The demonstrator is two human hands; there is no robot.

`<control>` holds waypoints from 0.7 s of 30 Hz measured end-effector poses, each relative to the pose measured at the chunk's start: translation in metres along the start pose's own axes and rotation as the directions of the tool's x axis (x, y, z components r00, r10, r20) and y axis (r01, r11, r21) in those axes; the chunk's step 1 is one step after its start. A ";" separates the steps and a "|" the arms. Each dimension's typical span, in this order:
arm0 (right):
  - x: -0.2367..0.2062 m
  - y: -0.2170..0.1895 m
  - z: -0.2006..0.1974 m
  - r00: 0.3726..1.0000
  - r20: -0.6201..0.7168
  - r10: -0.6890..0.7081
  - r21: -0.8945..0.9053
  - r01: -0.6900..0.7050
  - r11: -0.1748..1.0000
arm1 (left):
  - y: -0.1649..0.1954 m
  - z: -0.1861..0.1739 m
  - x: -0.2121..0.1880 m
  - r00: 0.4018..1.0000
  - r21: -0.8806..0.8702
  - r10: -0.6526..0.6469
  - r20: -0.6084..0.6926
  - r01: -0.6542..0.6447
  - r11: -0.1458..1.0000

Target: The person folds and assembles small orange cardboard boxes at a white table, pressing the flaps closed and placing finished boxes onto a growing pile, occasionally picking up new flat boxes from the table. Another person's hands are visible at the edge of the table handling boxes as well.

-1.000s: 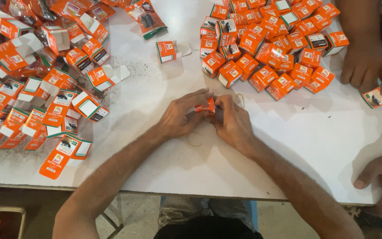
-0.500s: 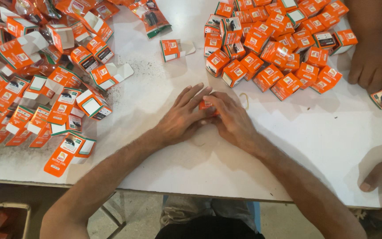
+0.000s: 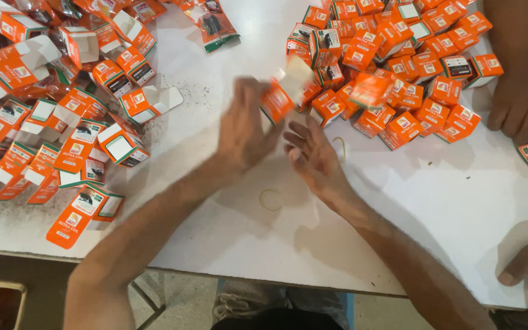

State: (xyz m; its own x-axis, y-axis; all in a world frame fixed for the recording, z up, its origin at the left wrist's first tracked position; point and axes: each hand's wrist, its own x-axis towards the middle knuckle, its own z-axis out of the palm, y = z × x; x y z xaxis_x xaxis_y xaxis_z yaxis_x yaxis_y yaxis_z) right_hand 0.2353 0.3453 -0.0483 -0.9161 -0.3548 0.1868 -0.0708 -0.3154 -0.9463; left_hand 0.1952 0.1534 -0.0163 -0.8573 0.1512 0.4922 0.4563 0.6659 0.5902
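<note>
**Fingers spread as a small orange box leaves the left hand**

Fingers (image 3: 258, 98) of the left hand (image 3: 245, 131) are splayed, the blurred small orange box (image 3: 276, 101) at their tips; whether it is gripped cannot be told. The right hand (image 3: 313, 153) lies open, empty, over the desk (image 3: 398, 201). Step judged: passing the box toward the closed-box pile (image 3: 398, 55); a clean release is called for next

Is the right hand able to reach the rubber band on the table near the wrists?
Probably yes. The rubber band lies alone on the bare white table, just beside the right hand, whose fingers are spread and hold nothing. Nothing lies between them.
</note>
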 end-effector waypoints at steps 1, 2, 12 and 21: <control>-0.001 -0.001 -0.003 0.999 -0.051 0.020 -0.030 -0.021 0.999 | 0.008 0.003 -0.014 0.990 -0.075 0.082 0.115 -0.073 0.995; -0.003 -0.004 -0.006 0.994 -0.099 0.037 -0.061 -0.043 0.997 | 0.008 0.004 -0.018 0.969 -0.092 0.173 0.176 -0.159 0.983; -0.005 -0.027 0.009 0.981 0.158 -0.109 -0.808 0.192 0.557 | -0.152 -0.049 0.138 0.873 0.684 0.387 0.298 -0.478 0.551; -0.007 -0.034 -0.006 0.968 0.170 -0.184 -0.802 0.245 0.546 | -0.066 -0.043 0.072 0.821 0.233 0.351 0.450 -0.487 0.842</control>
State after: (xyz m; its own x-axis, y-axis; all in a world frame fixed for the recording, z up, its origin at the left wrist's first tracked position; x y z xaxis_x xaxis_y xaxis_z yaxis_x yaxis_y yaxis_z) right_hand 0.2421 0.3640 -0.0189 -0.8066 -0.4350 0.4002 -0.5792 0.4466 -0.6820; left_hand 0.1136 0.0885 0.0074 -0.6509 0.6866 0.3238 0.7463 0.6568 0.1077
